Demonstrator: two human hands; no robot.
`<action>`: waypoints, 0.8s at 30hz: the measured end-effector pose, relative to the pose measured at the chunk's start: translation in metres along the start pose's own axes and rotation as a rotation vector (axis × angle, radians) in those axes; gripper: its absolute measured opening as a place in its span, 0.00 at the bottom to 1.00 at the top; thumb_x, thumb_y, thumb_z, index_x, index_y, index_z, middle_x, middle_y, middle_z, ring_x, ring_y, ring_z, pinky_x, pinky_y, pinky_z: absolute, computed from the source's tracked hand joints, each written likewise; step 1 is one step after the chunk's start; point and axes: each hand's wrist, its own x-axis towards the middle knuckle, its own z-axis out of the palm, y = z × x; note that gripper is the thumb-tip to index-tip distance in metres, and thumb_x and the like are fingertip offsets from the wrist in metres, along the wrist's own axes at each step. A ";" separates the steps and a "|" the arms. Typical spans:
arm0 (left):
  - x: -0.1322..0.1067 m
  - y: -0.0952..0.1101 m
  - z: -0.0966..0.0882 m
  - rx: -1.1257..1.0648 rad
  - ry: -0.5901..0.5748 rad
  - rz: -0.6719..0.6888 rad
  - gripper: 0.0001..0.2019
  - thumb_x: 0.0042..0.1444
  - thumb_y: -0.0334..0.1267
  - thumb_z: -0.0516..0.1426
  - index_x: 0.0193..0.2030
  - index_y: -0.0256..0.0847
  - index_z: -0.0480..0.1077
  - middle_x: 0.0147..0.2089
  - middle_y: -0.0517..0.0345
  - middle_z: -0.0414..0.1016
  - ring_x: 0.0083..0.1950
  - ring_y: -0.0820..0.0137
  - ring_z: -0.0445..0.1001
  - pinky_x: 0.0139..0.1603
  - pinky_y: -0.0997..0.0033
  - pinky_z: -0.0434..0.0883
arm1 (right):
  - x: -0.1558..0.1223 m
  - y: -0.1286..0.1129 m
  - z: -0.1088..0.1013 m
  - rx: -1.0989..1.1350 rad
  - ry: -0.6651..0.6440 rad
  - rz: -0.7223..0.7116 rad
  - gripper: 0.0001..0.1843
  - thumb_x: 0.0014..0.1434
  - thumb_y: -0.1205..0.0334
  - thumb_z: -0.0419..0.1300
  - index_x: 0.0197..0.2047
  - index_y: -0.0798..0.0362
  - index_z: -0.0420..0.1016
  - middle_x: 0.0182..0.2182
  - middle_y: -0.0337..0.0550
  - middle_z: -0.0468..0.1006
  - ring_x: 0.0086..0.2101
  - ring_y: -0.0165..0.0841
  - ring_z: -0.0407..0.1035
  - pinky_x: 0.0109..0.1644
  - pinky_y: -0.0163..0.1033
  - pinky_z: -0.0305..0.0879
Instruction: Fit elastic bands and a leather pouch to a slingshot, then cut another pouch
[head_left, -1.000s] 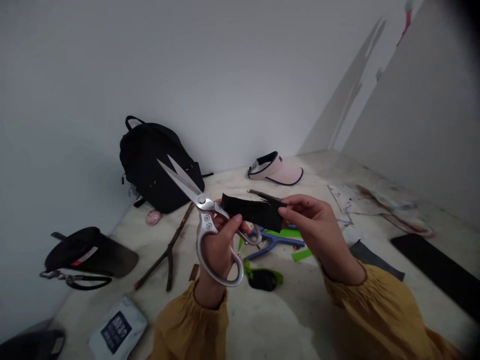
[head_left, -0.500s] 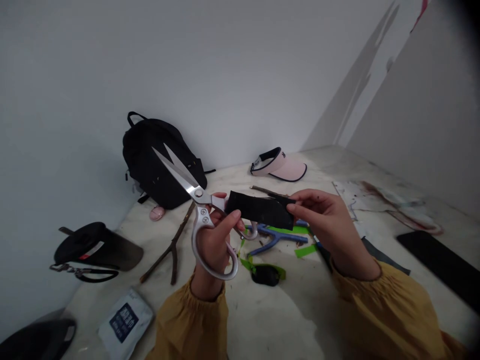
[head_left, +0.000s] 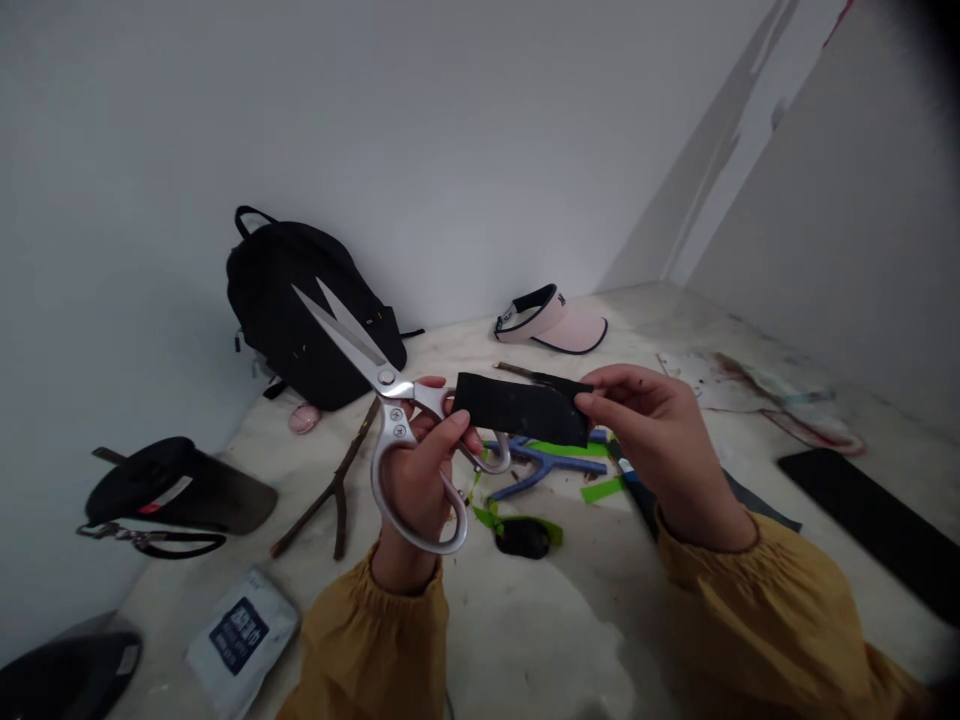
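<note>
Between my two hands a small black flat strip [head_left: 517,408] is stretched out level above the table. My left hand [head_left: 424,470] pinches its left end between thumb and fingers. Hanging on that same hand is a pair of silver scissors [head_left: 386,378], blades parted and pointing up and left. My right hand [head_left: 652,430] is closed in a pinch on the strip's right end. Beneath the strip lie a blue forked stick [head_left: 551,465] with green bands [head_left: 600,489] and a black pouch piece [head_left: 523,537] on a green band.
On the left are a bare forked twig [head_left: 336,490], a black tumbler [head_left: 180,490] and a white packet [head_left: 244,640]. A black backpack [head_left: 307,310] leans on the wall, with a pink visor [head_left: 555,320] farther right. A black slab [head_left: 870,520] lies at the right.
The view has shifted slightly, so everything sits a little farther left and higher. Both hands keep their hold on the black strip, and the scissors remain in the left hand.
</note>
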 end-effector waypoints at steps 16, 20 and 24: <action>-0.002 -0.003 0.002 0.056 -0.007 -0.005 0.16 0.45 0.27 0.63 0.41 0.43 0.70 0.33 0.66 0.69 0.24 0.79 0.71 0.24 0.78 0.71 | -0.003 0.002 -0.001 0.090 0.054 0.027 0.06 0.48 0.64 0.69 0.32 0.50 0.78 0.19 0.33 0.76 0.19 0.21 0.67 0.22 0.25 0.66; -0.002 -0.002 0.001 0.035 -0.032 -0.017 0.16 0.45 0.27 0.63 0.42 0.43 0.70 0.34 0.66 0.68 0.25 0.79 0.71 0.26 0.78 0.72 | -0.004 0.000 0.002 0.093 0.070 0.008 0.07 0.47 0.66 0.70 0.32 0.51 0.78 0.19 0.32 0.76 0.19 0.21 0.67 0.22 0.24 0.65; -0.002 -0.002 0.000 0.051 -0.020 -0.008 0.16 0.45 0.27 0.63 0.42 0.44 0.71 0.34 0.66 0.68 0.25 0.79 0.71 0.25 0.78 0.72 | -0.005 -0.003 0.003 0.082 0.075 -0.001 0.06 0.47 0.66 0.69 0.31 0.51 0.78 0.20 0.32 0.76 0.19 0.20 0.67 0.23 0.23 0.66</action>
